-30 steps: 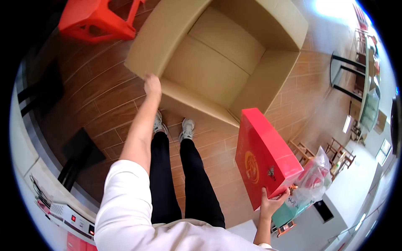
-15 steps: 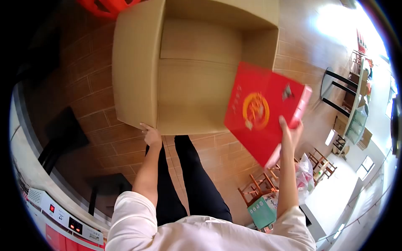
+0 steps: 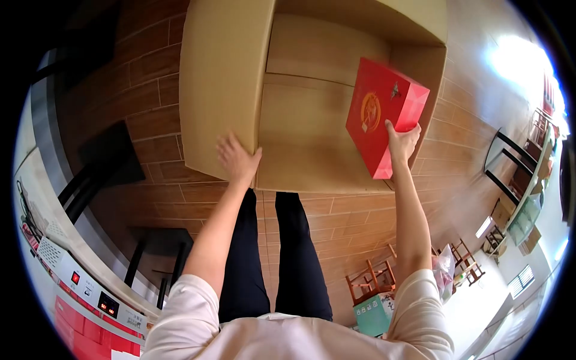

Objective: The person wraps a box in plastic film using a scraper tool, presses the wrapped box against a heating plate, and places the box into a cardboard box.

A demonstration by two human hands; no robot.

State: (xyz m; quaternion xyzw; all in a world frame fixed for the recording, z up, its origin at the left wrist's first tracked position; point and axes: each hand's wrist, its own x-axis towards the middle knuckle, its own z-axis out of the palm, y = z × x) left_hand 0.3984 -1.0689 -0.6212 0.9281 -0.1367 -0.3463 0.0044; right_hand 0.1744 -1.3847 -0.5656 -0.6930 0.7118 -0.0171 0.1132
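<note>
A large cardboard box (image 3: 312, 135) stands with its top open in front of my legs, its left flap (image 3: 222, 78) folded outward. On the near part of that flap lies my left hand (image 3: 238, 157), fingers spread. My right hand (image 3: 403, 141) grips the near right edge of a red gift box (image 3: 375, 111) with a gold round emblem on its face. This gift box is tilted, over the right part of the cardboard box's opening. My right thumb rests on the red face; the other fingers are partly hidden at its side.
At the lower left is a white machine (image 3: 90, 297) with a lit red display, next to dark stools (image 3: 159, 240). Wooden chairs (image 3: 371, 282) and a green box (image 3: 375, 313) stand at the lower right. A table with glass items (image 3: 525, 210) is farther right.
The red gift box has moved from beside the opening's right edge to over it, turning more upright. My left hand has slid from the flap's near corner onto its surface, fingers spreading.
</note>
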